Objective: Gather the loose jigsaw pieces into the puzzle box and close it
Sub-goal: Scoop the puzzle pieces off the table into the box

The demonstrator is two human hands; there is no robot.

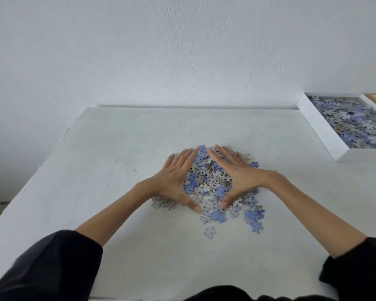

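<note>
Jigsaw pieces [208,179] lie heaped on the table [117,148] between the two hands. The left hand [176,177] and right hand [237,170] are both flat with fingers straight, pressing the heap's flanks and gripping nothing. A few strays [210,232] sit nearer the person than the thumbs. The puzzle box [319,131] lies well off beyond the right hand and further back, open-topped and already part full of pieces. The right hand is the nearer to it.
</note>
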